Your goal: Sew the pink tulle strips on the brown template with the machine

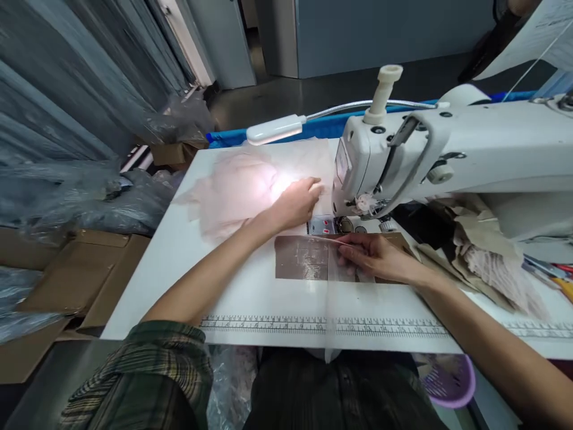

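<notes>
A white sewing machine (353,161) stands over the right half of a white table. Just left of its head, my left hand (299,204) lies on a heap of sheer pale pink fabric (242,185), its index finger stretched towards the machine and the other fingers bent slightly downward. In front of the needle area, my right hand (369,255) pinches the edge of a thin sheer fabric piece. That piece hangs over a brown strip (299,258) and the table's front edge. My right fingertips partly cover the fold they hold.
A lit lamp (275,129) shines on the fabric. A printed ruler (286,325) runs along the table's front edge. Crumpled brown paper (477,233) and tools (548,275) lie at right. Cardboard boxes (80,275) and plastic bags stand left; a purple basket (452,382) sits below.
</notes>
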### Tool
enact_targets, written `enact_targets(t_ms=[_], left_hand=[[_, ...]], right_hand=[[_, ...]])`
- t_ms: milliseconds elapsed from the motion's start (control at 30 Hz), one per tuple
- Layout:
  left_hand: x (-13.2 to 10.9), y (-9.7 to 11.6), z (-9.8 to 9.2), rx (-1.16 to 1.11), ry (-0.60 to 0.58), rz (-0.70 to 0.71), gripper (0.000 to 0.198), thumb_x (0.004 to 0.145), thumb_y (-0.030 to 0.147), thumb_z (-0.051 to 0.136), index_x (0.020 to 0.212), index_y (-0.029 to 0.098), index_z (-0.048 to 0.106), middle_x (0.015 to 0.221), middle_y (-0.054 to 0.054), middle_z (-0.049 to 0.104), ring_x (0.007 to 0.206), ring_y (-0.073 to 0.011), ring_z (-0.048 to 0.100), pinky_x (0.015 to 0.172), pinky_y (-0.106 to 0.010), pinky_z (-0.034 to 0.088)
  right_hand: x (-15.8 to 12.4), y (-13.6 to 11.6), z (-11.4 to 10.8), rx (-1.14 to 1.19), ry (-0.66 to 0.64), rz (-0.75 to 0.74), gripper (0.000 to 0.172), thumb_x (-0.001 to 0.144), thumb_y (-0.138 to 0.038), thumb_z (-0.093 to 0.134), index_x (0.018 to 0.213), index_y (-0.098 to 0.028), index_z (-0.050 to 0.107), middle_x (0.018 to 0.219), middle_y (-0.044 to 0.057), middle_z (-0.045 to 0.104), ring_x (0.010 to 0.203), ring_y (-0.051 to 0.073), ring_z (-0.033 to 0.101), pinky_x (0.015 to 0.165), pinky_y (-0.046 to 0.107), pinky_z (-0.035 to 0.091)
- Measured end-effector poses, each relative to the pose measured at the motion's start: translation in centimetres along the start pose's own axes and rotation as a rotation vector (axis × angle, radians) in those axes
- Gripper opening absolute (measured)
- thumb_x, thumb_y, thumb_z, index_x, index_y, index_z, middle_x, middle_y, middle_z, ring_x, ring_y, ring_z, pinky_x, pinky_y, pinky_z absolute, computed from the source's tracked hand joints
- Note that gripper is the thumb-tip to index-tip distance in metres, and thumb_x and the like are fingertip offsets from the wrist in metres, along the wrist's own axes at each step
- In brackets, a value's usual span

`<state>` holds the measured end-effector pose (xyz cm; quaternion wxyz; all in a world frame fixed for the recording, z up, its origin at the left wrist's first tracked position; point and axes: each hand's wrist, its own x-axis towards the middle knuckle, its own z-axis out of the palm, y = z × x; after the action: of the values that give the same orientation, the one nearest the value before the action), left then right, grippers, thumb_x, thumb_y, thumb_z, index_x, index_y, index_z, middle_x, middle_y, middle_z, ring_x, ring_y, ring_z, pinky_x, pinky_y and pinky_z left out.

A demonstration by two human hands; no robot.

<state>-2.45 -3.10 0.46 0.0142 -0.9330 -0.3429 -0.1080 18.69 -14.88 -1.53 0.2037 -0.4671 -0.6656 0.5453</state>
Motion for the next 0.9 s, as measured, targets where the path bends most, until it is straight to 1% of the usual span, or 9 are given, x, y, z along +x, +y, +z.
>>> enact_targets(t_ms=[100, 200, 300, 400, 533, 667, 733, 833, 900], left_hand=[[-5.1, 2.1, -0.5, -0.049, 0.079, 0.084, 0.027, 0.097, 0.021, 0.042, 0.114, 0.01, 0.06, 0.122, -0.016, 0.059, 0.1, -0.0226, 0.061, 0.085, -0.04, 0.052], [-10.1, 4.6, -0.2, -0.176, 0.152, 0.209, 0.028, 0.099, 0.029, 0.043, 0.111, 0.012, 0.062, 0.112, -0.012, 0.066, 0.103, -0.0204, 0.062, 0.087, -0.038, 0.053], [-13.6, 6.3, 0.2, -0.166, 0.145, 0.201, 0.028, 0.097, 0.031, 0.048, 0.108, 0.011, 0.064, 0.111, -0.013, 0.066, 0.099, -0.0207, 0.063, 0.086, -0.036, 0.053], [-15.8, 6.9, -0.1, -0.125, 0.099, 0.129, 0.029, 0.095, 0.036, 0.053, 0.104, 0.011, 0.065, 0.11, -0.014, 0.066, 0.094, -0.0203, 0.063, 0.085, -0.035, 0.052], [-18.1, 7.0, -1.1, -0.072, 0.1, 0.028, 0.026, 0.094, 0.037, 0.056, 0.098, 0.013, 0.065, 0.101, -0.01, 0.066, 0.089, -0.0182, 0.063, 0.083, -0.033, 0.052], [-20.7, 6.9, -2.3, -0.018, 0.159, -0.034, 0.014, 0.095, 0.015, 0.05, 0.088, 0.015, 0.062, 0.086, -0.005, 0.066, 0.077, -0.0137, 0.062, 0.074, -0.028, 0.053], [-22.0, 6.5, -3.1, 0.002, 0.22, -0.053, 0.015, 0.093, 0.007, 0.048, 0.091, 0.015, 0.061, 0.088, -0.006, 0.067, 0.08, -0.0144, 0.064, 0.075, -0.028, 0.054], [-23.2, 5.5, -4.3, 0.044, 0.346, -0.103, 0.019, 0.09, 0.003, 0.049, 0.097, 0.016, 0.061, 0.095, -0.008, 0.069, 0.091, -0.0173, 0.065, 0.082, -0.032, 0.056], [-23.4, 4.7, -4.7, 0.069, 0.356, -0.133, 0.018, 0.09, 0.005, 0.05, 0.096, 0.017, 0.062, 0.094, -0.008, 0.07, 0.091, -0.0177, 0.066, 0.081, -0.032, 0.057]], right_hand=[[-0.8, -0.4, 0.7, -0.304, 0.09, -0.128, 0.042, 0.096, -0.047, 0.045, 0.124, -0.018, 0.058, 0.087, 0.006, 0.068, 0.073, 0.02, 0.066, 0.067, 0.033, 0.055], [-1.3, -0.1, 2.8, -0.588, 0.191, -0.385, 0.046, 0.096, -0.039, 0.045, 0.135, -0.015, 0.048, 0.115, 0.014, 0.063, 0.098, 0.026, 0.064, 0.085, 0.041, 0.054], [-1.3, 0.2, 5.6, -0.811, 0.182, -0.616, 0.043, 0.094, -0.032, 0.046, 0.131, -0.011, 0.051, 0.127, 0.019, 0.055, 0.113, 0.031, 0.056, 0.092, 0.046, 0.051], [-0.8, 0.0, 8.1, -0.957, 0.172, -0.744, 0.042, 0.091, -0.026, 0.05, 0.127, -0.005, 0.052, 0.124, 0.021, 0.056, 0.117, 0.036, 0.05, 0.095, 0.053, 0.047], [-0.2, -1.0, 10.2, -0.99, 0.162, -0.808, 0.039, 0.088, -0.021, 0.051, 0.124, -0.004, 0.053, 0.119, 0.021, 0.059, 0.115, 0.036, 0.05, 0.092, 0.055, 0.047], [0.3, -2.1, 11.4, -0.94, 0.087, -0.886, 0.03, 0.09, -0.018, 0.051, 0.118, -0.01, 0.057, 0.117, 0.017, 0.06, 0.111, 0.032, 0.052, 0.092, 0.051, 0.045], [0.8, -2.7, 11.9, -0.923, 0.014, -0.907, 0.027, 0.09, -0.018, 0.051, 0.115, -0.011, 0.058, 0.116, 0.016, 0.061, 0.106, 0.03, 0.054, 0.09, 0.048, 0.046], [2.1, -3.7, 12.5, -0.954, -0.066, -0.872, 0.018, 0.091, -0.017, 0.051, 0.104, -0.013, 0.062, 0.112, 0.015, 0.062, 0.096, 0.027, 0.056, 0.083, 0.044, 0.047], [2.9, -4.5, 12.9, -1.017, -0.086, -0.827, 0.013, 0.091, -0.016, 0.05, 0.093, -0.014, 0.063, 0.106, 0.014, 0.063, 0.091, 0.027, 0.056, 0.078, 0.043, 0.047]])
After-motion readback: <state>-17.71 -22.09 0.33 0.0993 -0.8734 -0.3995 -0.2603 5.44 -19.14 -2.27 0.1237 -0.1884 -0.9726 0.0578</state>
